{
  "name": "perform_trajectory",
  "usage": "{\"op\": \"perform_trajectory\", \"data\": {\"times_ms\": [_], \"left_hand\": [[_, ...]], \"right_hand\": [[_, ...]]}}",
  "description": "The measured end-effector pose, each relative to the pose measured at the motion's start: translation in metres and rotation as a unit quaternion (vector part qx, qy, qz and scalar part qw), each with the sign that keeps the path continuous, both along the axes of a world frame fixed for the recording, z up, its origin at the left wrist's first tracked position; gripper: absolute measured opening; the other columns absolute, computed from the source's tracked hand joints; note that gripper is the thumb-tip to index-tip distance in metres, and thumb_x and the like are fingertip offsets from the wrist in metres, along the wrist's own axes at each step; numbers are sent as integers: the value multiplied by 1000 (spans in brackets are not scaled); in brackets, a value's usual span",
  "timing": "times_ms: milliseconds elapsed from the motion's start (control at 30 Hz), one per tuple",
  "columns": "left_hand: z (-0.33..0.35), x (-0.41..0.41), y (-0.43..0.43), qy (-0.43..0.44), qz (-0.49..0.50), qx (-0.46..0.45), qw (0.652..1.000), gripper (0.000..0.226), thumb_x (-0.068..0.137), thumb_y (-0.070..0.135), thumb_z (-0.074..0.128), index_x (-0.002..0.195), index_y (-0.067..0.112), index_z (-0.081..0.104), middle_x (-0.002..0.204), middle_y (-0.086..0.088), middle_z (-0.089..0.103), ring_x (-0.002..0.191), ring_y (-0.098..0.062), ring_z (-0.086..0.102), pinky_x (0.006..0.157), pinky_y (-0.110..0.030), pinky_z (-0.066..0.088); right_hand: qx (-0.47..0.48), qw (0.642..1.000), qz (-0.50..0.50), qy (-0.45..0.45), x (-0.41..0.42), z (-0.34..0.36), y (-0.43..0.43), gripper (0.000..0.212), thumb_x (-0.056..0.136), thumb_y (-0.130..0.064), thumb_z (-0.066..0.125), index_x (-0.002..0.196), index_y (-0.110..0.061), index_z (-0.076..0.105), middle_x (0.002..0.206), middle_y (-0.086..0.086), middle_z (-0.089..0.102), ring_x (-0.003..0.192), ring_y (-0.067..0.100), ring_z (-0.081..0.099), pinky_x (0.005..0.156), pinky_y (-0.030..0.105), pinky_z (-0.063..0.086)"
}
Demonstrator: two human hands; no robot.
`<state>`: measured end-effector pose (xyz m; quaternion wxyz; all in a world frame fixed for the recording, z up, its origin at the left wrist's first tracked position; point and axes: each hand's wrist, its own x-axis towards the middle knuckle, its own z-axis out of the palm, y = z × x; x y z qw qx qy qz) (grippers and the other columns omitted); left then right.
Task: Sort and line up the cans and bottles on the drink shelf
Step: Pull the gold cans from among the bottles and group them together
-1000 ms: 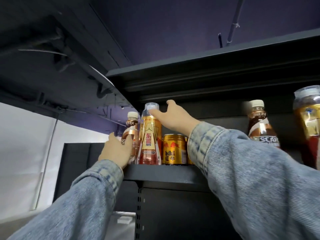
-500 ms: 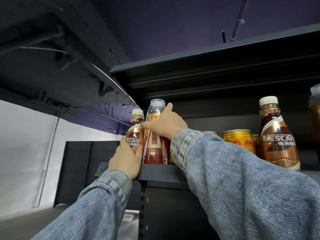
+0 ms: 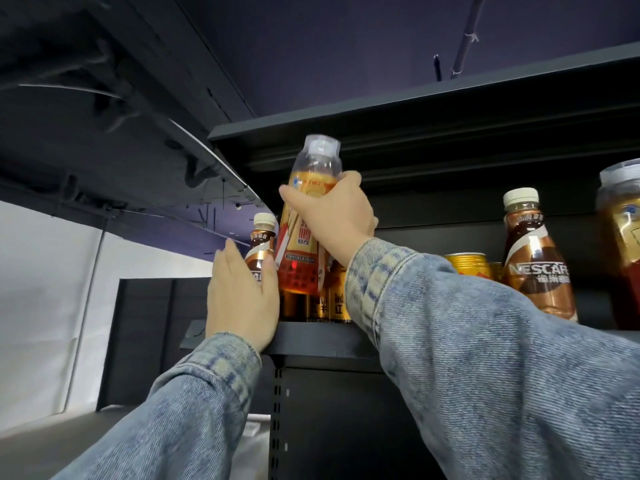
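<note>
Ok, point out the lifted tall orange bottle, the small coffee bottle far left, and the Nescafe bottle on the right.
tall orange bottle (image 3: 299, 271): head view, red lower label.
small coffee bottle (image 3: 262, 239): head view, brown neck.
Nescafe bottle (image 3: 536, 271): head view, front label.

**Tight at the Left End**

Little room under the top board (image 3: 415, 109), just above the tall bottle (image 3: 302, 244) in the right hand (image 3: 334, 216). Gold cans (image 3: 334, 303) packed below it. Small coffee bottle (image 3: 262, 242) at the edge, in the left hand (image 3: 242, 299). Open space over the short cans (image 3: 467, 265) farther right.
</note>
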<state>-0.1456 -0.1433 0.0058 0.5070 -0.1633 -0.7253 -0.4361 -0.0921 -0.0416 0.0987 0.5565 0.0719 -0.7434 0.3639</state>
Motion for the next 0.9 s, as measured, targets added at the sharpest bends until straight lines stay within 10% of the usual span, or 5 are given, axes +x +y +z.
{"op": "perform_trajectory", "data": {"times_ms": [167,300,433,700,900], "left_hand": [[23,48,17,76,-123,-49,988,79,84,69,32,146,21,26,137,0,50,119,-17,52,99,-33,42],[39,82,37,45,-227,-76,970,47,84,61,44,119,29,50,95,18,60,81,6,56,73,-2,43],[41,110,78,-7,-352,-93,931,43,82,60,50,112,30,56,102,10,67,91,-5,64,84,-26,50],[23,200,195,-49,-448,-109,886,52,79,62,52,118,27,52,103,10,65,90,-3,62,67,-15,46],[7,283,291,-41,-495,-117,860,54,84,67,35,113,28,57,99,13,66,90,-2,61,81,-21,46]], "right_hand": [[-57,993,95,45,28,15,10,68,51,-68,69,98,-22,54,87,-8,66,83,15,67,87,47,51],[-57,991,113,45,68,17,34,67,53,-56,78,104,-20,57,91,-5,68,81,14,69,77,39,58],[-67,993,96,31,112,13,71,65,56,-47,82,107,-15,57,91,0,69,78,17,70,74,38,59],[-110,993,32,6,216,-10,185,61,56,-42,84,104,-12,61,90,5,72,75,19,72,73,39,60],[-88,995,-36,-11,318,-27,273,41,64,-35,83,95,-14,67,85,3,74,73,15,73,71,33,61]]}}
